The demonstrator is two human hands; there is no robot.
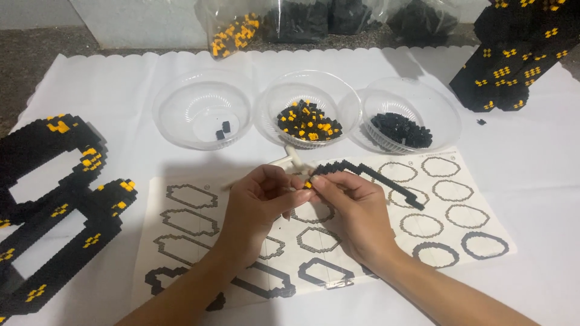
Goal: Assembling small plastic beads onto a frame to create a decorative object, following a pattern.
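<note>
My left hand (260, 196) pinches a tiny yellow brick (308, 184). My right hand (350, 205) clamps a studded black brick strip (374, 176), curved, over the printed paper sheet (199, 235).

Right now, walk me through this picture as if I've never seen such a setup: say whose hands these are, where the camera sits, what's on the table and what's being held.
There is no machine here: a person works with two bare hands, and the single picture comes from a camera on their head, looking down.

The left hand and right hand meet over a printed instruction sheet of ring outlines. Together they pinch a curved black strip of tiny building bricks, with a small yellow brick at the fingertips.

On the white tablecloth stand three clear bowls: one nearly empty, one of mixed black and yellow bricks, one of black bricks. Finished black-and-yellow sections lie at left and top right.
</note>
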